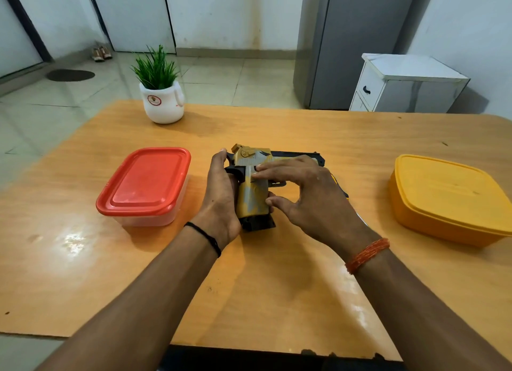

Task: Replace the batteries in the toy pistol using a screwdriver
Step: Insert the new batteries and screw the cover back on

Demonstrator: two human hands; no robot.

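The pistol [253,193] is held at mid-surface [83,273], handle nearest. The left hand [221,193] is curled round its rear in a closed grip; its side is pinched between right hand [307,196] thumb and fingertips.

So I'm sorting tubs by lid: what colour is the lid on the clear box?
Red lid, clearest in the head view.

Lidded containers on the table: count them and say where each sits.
2. The red-lidded container sits left of the toy pistol; the yellow container sits at the table's right edge. Nothing suggests others, though the hands could hide small items.
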